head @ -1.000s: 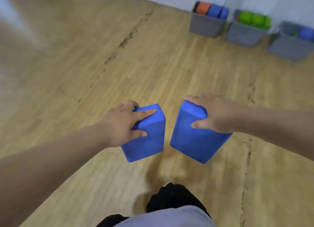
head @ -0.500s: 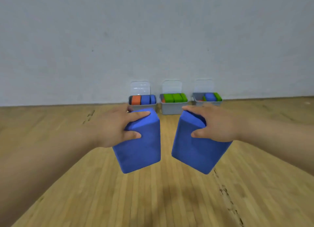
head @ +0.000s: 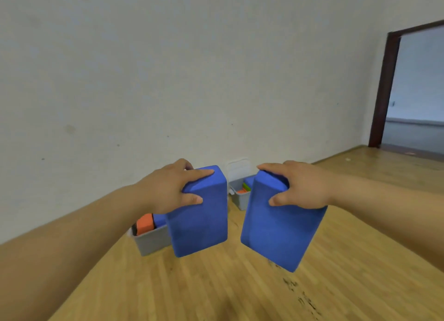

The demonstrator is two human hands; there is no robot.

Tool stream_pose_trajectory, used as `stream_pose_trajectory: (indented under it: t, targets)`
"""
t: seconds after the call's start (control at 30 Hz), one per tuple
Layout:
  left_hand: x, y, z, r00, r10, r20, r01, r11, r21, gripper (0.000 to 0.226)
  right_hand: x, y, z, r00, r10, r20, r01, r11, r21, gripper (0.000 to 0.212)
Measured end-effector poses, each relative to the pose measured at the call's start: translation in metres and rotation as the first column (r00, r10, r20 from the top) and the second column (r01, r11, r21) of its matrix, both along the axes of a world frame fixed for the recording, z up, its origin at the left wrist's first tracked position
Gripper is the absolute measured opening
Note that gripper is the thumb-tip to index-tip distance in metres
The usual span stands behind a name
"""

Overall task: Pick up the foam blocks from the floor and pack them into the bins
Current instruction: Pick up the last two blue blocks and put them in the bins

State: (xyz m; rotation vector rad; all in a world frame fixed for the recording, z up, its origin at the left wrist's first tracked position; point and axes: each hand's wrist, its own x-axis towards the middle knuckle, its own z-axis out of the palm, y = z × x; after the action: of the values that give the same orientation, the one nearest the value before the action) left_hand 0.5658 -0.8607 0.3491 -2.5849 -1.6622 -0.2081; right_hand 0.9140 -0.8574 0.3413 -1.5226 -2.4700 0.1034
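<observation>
**Step in hand (judged):** carrying two blue foam blocks to the bins by the wall.

1. The left hand (head: 168, 191) grips the upper end of the left block (head: 201, 222), thumb on the near face and fingers curled over the top edge. The block hangs upright, clear of the floor (head: 216, 292).
2. The right hand (head: 302, 188) grips the upper end of the right block (head: 281, 229) the same way. This block is tilted. The two blocks are near each other but apart.
3. Squeeze only enough to stop slipping, since foam probably gives under pressure.
4. Lower one block at a time, on edge, into a free slot.

**Limits of view:**

- The near bin (head: 150, 242) is largely covered by the left forearm and left block. Only an orange block (head: 144, 224) and a strip of blue show, so free room cannot be judged.
- The far bin (head: 240, 198) shows only through the gap between the blocks, and its contents are blurred patches of colour.
- The fingertips behind both blocks are out of sight.
</observation>
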Motion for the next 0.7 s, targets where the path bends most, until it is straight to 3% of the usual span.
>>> stream_pose_trajectory:
  t: [0.27,0.43,0.7]
  targets:
    - [-0.002,0.161,-0.017,1.000,-0.018,0.023,0.019,1.000,-0.021,0.067,0.004,0.158,-0.013,0.999,0.000,0.032,0.001,0.999,-0.044,0.088]
    - [0.023,0.270,-0.039,0.998,0.032,0.049,-0.031,0.999,-0.033,0.067,0.028,0.294,-0.022,0.996,0.084,0.039,-0.083,0.996,-0.037,0.090]
    - [0.080,0.432,-0.019,0.994,0.073,0.079,-0.070,0.997,-0.038,0.066,0.071,0.477,-0.004,0.992,0.114,0.044,-0.111,0.991,-0.075,0.093]
